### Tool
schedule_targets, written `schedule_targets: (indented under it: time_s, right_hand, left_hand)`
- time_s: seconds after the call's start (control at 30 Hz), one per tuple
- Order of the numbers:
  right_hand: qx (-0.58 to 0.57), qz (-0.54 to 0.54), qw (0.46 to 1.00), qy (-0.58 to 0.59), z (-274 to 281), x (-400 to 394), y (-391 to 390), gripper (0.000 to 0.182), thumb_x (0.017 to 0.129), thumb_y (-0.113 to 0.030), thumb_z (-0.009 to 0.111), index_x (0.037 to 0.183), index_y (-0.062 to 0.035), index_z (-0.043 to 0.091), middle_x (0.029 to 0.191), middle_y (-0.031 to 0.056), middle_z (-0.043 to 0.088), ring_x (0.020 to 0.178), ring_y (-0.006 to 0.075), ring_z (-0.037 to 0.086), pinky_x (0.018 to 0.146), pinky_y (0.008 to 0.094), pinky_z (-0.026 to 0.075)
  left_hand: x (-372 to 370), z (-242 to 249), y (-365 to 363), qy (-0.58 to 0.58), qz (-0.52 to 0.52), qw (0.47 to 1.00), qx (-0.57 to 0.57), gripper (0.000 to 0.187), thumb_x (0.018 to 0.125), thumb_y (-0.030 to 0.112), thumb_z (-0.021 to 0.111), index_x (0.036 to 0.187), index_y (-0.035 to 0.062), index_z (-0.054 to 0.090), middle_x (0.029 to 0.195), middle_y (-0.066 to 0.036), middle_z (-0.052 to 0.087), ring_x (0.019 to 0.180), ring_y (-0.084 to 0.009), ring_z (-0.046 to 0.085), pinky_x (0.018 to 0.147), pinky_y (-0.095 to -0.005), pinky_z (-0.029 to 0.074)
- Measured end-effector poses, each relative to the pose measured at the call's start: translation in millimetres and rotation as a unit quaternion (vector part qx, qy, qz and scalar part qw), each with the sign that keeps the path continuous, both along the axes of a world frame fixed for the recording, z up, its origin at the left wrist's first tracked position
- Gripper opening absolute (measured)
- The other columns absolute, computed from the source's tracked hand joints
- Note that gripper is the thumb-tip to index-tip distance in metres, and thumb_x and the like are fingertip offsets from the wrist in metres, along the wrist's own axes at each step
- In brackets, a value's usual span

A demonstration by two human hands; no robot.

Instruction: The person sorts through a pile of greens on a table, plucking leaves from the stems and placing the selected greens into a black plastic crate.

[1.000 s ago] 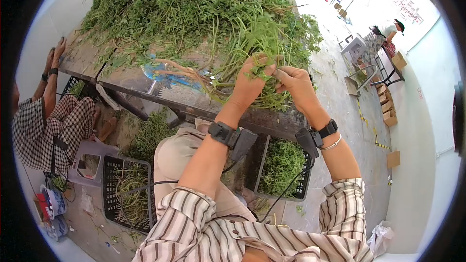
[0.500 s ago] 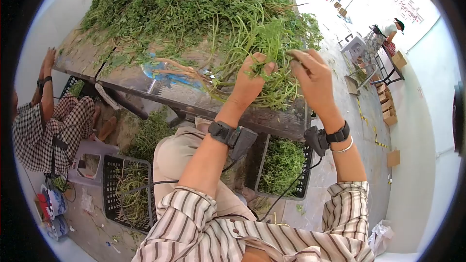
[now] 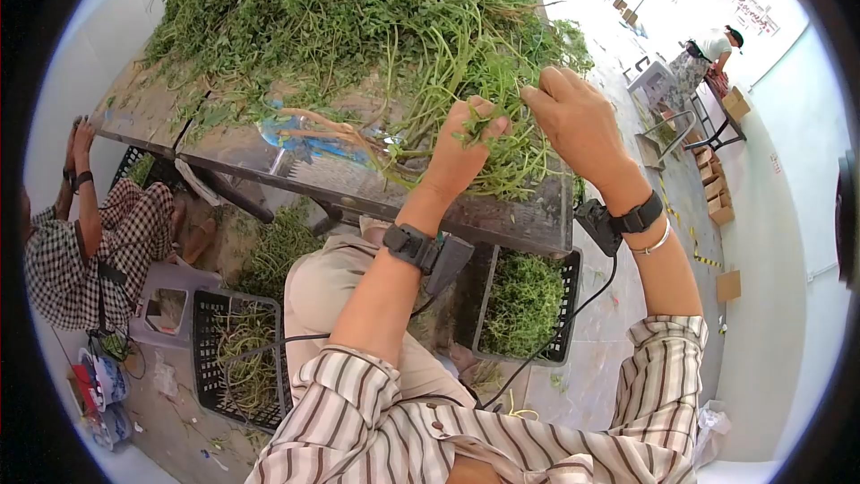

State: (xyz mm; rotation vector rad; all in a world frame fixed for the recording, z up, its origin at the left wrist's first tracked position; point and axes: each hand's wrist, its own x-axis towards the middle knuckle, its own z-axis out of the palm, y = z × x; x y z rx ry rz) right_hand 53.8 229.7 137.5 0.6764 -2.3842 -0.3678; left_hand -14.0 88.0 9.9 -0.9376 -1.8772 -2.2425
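Note:
My left hand (image 3: 466,148) is closed around green stems near the table's front edge, with leafy bits showing between thumb and fingers. Just to its right, my right hand (image 3: 573,121) is closed over the stems' right side; its fingertips are pinched, and what they hold is too small to make out. Loose green stems (image 3: 515,166) lie under and between both hands. Behind them a large heap of leafy greens (image 3: 340,27) covers much of the table (image 3: 242,148). Brown stalks (image 3: 331,130) rest on a blue piece of plastic (image 3: 305,148) left of my left hand.
Below the table stand a black crate of leafy greens (image 3: 524,305) and, at left, a black crate of stems (image 3: 242,358). A seated co-worker (image 3: 81,260) is at the far left, beside a stool (image 3: 170,305). Another person (image 3: 712,49) bends over a table at back right, near cardboard boxes (image 3: 717,197).
My right hand has moved slightly up, its fingers now more curled, and its forearm has swung right. My left hand has hardly moved. The seated co-worker's hands are lower and further left.

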Motion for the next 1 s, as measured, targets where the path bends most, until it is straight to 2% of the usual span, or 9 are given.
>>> schedule_targets:
  time_s: [0.17, 0.27, 0.33, 0.53, 0.63, 0.7, 0.83, 0.9, 1.0]
  right_hand:
    - [-0.024, 0.000, 0.999, -0.028, -5, 1, 1, 0.013, 0.072, -0.007, 0.062, 0.084, -0.0043, 0.060, 0.081, 0.0068, 0.048, 0.080, 0.0229, 0.055, 0.066, 0.0348, 0.048]
    - [-0.208, 0.019, 0.977, -0.036, -14, -5, 3, 0.010, 0.073, -0.007, 0.059, 0.080, -0.0012, 0.062, 0.077, 0.0089, 0.052, 0.076, 0.0242, 0.056, 0.064, 0.0340, 0.046]
    - [-0.387, -0.053, 0.906, -0.162, -14, -6, 4, 0.016, 0.078, -0.011, 0.053, 0.081, -0.0006, 0.065, 0.076, 0.0081, 0.057, 0.072, 0.0203, 0.055, 0.061, 0.0330, 0.044]
    - [-0.650, -0.041, 0.748, -0.131, 16, -18, 49, 0.023, 0.085, -0.021, 0.051, 0.091, -0.0023, 0.063, 0.084, 0.0051, 0.061, 0.069, 0.0113, 0.051, 0.065, 0.0289, 0.043]
    - [-0.514, -0.041, 0.847, -0.126, 16, -16, 46, 0.024, 0.087, -0.020, 0.049, 0.097, -0.0011, 0.062, 0.084, 0.0064, 0.061, 0.069, 0.0127, 0.052, 0.068, 0.0264, 0.043]
    - [-0.525, 0.003, 0.829, -0.192, 14, -14, 41, 0.023, 0.089, -0.018, 0.049, 0.101, -0.0027, 0.061, 0.085, 0.0073, 0.062, 0.071, 0.0141, 0.054, 0.070, 0.0267, 0.044]
    - [-0.358, -0.035, 0.910, -0.208, 23, -3, 0, 0.025, 0.088, -0.014, 0.054, 0.111, -0.0091, 0.061, 0.094, 0.0091, 0.066, 0.075, 0.0196, 0.061, 0.069, 0.0316, 0.048]
    - [-0.186, 0.068, 0.968, -0.152, 16, -12, 2, 0.029, 0.086, -0.011, 0.054, 0.114, -0.0107, 0.060, 0.095, 0.0098, 0.065, 0.078, 0.0268, 0.063, 0.068, 0.0358, 0.050]
    - [-0.065, -0.020, 0.981, -0.180, 19, -16, -1, 0.031, 0.084, -0.008, 0.054, 0.114, -0.0107, 0.060, 0.093, 0.0103, 0.064, 0.080, 0.0314, 0.062, 0.068, 0.0401, 0.050]
  left_hand:
    - [2, 2, -1, 0.050, 0.034, 0.998, -0.030, 0.021, 0.091, 0.019, 0.063, 0.103, 0.0020, 0.059, 0.107, -0.005, 0.056, 0.100, -0.0172, 0.051, 0.092, -0.0336, 0.041]
    - [-1, -1, 2, 0.014, 0.004, 1.000, 0.001, 0.021, 0.091, 0.017, 0.062, 0.103, 0.0010, 0.058, 0.106, -0.005, 0.056, 0.099, -0.0180, 0.051, 0.091, -0.0331, 0.041]
    - [-4, -2, 1, 0.038, 0.000, 0.999, -0.020, 0.021, 0.091, 0.016, 0.062, 0.104, 0.0004, 0.059, 0.108, -0.006, 0.056, 0.101, -0.0195, 0.052, 0.092, -0.0337, 0.040]
    - [5, 1, -3, 0.053, 0.032, 0.998, -0.031, 0.019, 0.090, 0.014, 0.062, 0.102, -0.0009, 0.062, 0.116, -0.010, 0.055, 0.115, -0.0244, 0.049, 0.097, -0.0367, 0.039]
    - [5, 3, -2, 0.060, 0.033, 0.996, -0.050, 0.019, 0.089, 0.014, 0.064, 0.100, -0.0010, 0.063, 0.117, -0.012, 0.054, 0.116, -0.0262, 0.048, 0.097, -0.0381, 0.039]
    - [5, 2, -2, 0.084, 0.048, 0.992, -0.076, 0.019, 0.088, 0.014, 0.064, 0.100, -0.0011, 0.063, 0.116, -0.012, 0.054, 0.114, -0.0268, 0.049, 0.096, -0.0385, 0.040]
    - [7, 4, -4, 0.110, 0.035, 0.991, -0.067, 0.016, 0.088, 0.012, 0.064, 0.098, 0.0003, 0.063, 0.110, -0.011, 0.053, 0.108, -0.0268, 0.051, 0.093, -0.0382, 0.041]
    - [8, 6, -4, 0.106, 0.033, 0.992, -0.061, 0.014, 0.088, 0.012, 0.063, 0.097, 0.0009, 0.063, 0.108, -0.011, 0.053, 0.105, -0.0261, 0.051, 0.091, -0.0380, 0.042]
    - [8, 5, -3, 0.141, 0.042, 0.988, -0.044, 0.011, 0.089, 0.011, 0.062, 0.094, 0.0016, 0.063, 0.107, -0.011, 0.053, 0.102, -0.0254, 0.051, 0.089, -0.0379, 0.042]
